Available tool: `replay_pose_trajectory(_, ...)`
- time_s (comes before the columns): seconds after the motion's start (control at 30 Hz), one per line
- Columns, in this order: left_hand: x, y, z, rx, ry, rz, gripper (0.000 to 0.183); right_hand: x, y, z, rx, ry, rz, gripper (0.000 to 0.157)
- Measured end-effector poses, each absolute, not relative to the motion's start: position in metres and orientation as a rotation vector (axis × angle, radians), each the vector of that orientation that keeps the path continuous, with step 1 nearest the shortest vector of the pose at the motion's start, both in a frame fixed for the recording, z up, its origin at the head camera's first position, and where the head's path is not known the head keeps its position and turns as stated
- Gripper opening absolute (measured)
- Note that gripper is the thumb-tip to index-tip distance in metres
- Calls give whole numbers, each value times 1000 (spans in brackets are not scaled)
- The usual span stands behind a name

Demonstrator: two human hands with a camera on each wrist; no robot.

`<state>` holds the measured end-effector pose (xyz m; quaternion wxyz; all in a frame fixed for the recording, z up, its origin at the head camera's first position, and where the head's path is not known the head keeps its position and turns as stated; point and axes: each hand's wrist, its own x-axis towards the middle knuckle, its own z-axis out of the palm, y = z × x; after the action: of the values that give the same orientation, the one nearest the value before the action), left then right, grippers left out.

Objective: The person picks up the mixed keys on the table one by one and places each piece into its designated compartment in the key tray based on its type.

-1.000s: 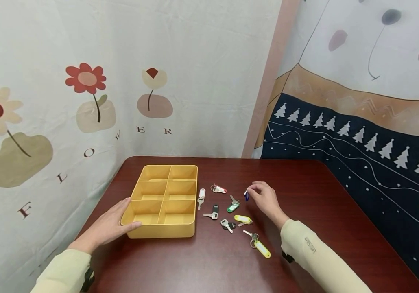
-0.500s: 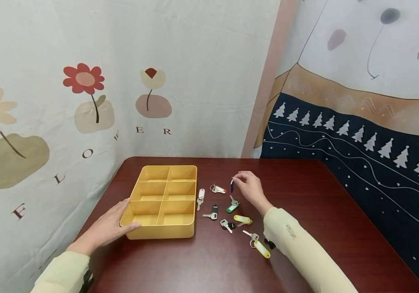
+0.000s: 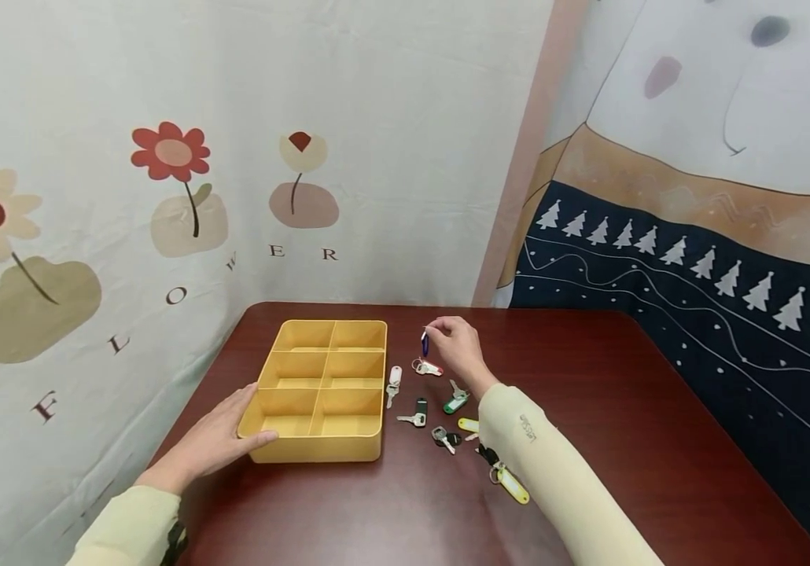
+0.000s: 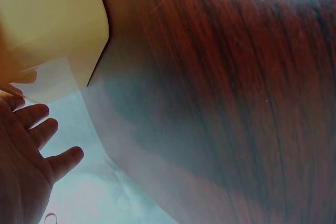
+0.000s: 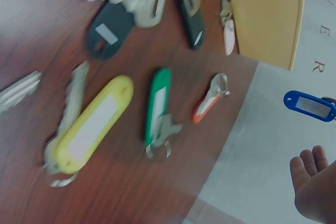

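Observation:
My left hand (image 3: 215, 434) rests against the near left corner of a yellow six-compartment box (image 3: 316, 450), thumb along its front wall and fingers loosely extended on the left side. My right hand (image 3: 458, 347) pinches a key ring between thumb and fingertips, above the table. From it dangles a blue key tag (image 3: 425, 344), which also shows as a blue key tag (image 5: 310, 105) in the right wrist view. Its key is largely hidden. Below lies a key with a red tag (image 3: 428, 368); nearer are a green tag (image 3: 456, 404) and a white-tagged key (image 3: 394, 381).
Right of the box lie more keys: one with a black tag (image 3: 421, 409), another black-tagged key (image 3: 443, 439), and two yellow tags, one partly behind the right sleeve (image 3: 546, 464). The dark red table (image 3: 348, 511) meets a flower-printed cloth (image 3: 391, 157) at the back.
My right hand has carried the blue-tagged key left and slightly away from me, from the right of the scattered keys to above the red tag. The left hand stays on the box.

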<state>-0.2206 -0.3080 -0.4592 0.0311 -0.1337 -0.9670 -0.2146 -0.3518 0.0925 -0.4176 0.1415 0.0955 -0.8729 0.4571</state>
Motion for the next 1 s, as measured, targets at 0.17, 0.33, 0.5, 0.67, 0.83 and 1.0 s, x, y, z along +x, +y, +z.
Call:
replay_pose_trajectory(0.17, -221, -306, -460, -410, -2968, -675, 103, -357, 77, -412, 274, -2500, 1349, 15)
replay_pose_trajectory(0.33, -222, -303, -461, -418, -2950, -678, 103, -362, 62, -408, 233, -2493, 1383, 15)
replay_pose_trajectory(0.5, -222, -303, -462, -407, -2947, -689, 104, -366, 44, -404, 233, -2498, 1407, 18)
replay_pose_trajectory(0.67, -220, -304, -463, -404, -2943, -694, 104, -368, 26, -401, 275, -2501, 1434, 19)
replay_pose_trajectory(0.83, -216, -305, -462, -404, -2938, -699, 102, -369, 9, -401, 302, -2519, 1476, 18)
replay_pose_trajectory(1.0, -214, -307, -462, -391, -2939, -705, 101, -371, -2, -405, 303, -2559, 1472, 17)
